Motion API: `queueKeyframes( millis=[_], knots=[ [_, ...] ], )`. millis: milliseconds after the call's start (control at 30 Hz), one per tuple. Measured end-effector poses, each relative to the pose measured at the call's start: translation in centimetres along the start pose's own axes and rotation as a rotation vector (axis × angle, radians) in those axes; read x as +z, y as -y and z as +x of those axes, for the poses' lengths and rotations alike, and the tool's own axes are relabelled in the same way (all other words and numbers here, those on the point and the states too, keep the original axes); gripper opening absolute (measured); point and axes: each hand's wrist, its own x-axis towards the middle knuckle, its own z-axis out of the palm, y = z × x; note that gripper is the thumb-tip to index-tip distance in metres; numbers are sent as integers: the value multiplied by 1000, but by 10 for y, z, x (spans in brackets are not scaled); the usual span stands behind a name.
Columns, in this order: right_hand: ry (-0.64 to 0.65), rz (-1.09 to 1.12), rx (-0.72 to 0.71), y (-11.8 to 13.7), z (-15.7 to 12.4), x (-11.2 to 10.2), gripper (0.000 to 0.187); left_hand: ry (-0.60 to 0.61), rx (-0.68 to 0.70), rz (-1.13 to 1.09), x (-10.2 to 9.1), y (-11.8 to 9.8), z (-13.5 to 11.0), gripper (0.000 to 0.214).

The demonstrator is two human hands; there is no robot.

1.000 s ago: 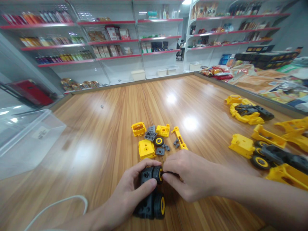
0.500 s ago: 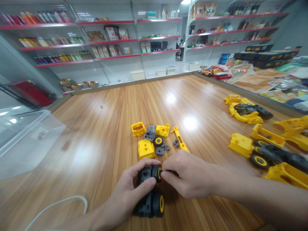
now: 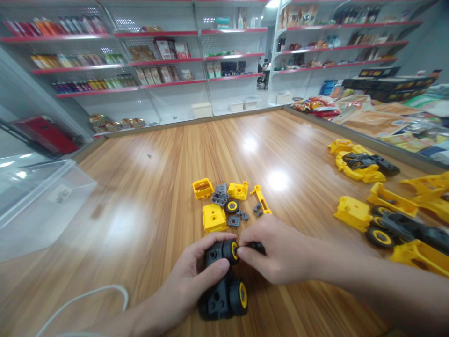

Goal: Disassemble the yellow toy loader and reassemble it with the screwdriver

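My left hand (image 3: 191, 276) grips a black toy vehicle chassis (image 3: 219, 302) from its left side, thumb on top and fingers over the far end. Yellow-hubbed wheels sit along the chassis's right side. At the hub of the far wheel (image 3: 230, 251), my right hand (image 3: 273, 250) pinches a slim black screwdriver-like tool (image 3: 257, 246), mostly hidden by the fingers. Just beyond the hands lie a yellow cab-like block (image 3: 214, 218), a loose wheel (image 3: 232, 206), grey connector pieces (image 3: 220, 198), a yellow open frame (image 3: 202, 188) and a yellow arm (image 3: 261, 199).
More yellow and black toy vehicle parts (image 3: 352, 213) lie on the right side of the wooden table (image 3: 168, 187). A clear plastic box (image 3: 42, 210) stands at the left, with a white cable (image 3: 94, 292) in front. Packaged goods (image 3: 372, 114) lie beyond the right edge; stocked shelves (image 3: 164, 84) line the back.
The near end of the chassis has swung slightly right in my left hand. My right hand has turned a little at the wheel hub, showing more of the black tool.
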Motion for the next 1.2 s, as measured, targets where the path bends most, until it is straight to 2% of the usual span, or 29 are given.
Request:
queueKeyframes(
  millis=[100,233,333,533,733,1000,1200],
  knots=[
    [-113,-98,-36,-8,2,-5,22,-6,-39,-143,1,0,1,40],
    [-335,-174,101,-18,8,-12,23,19,-94,-365,4,-6,1,41],
    [-396,-214,183,-24,11,-13,24,41,-94,-444,5,-12,1,43],
    [-360,-259,202,-28,12,-11,23,0,-157,-573,7,-21,1,36],
    [-319,-311,40,-38,15,-4,20,-22,-283,-555,6,-17,2,25],
    [-181,-477,36,-39,18,-1,23,0,-249,-526,7,-16,5,10],
    [-156,-518,24,-40,17,-2,24,-24,-261,-545,10,-18,5,6]
  ],
)
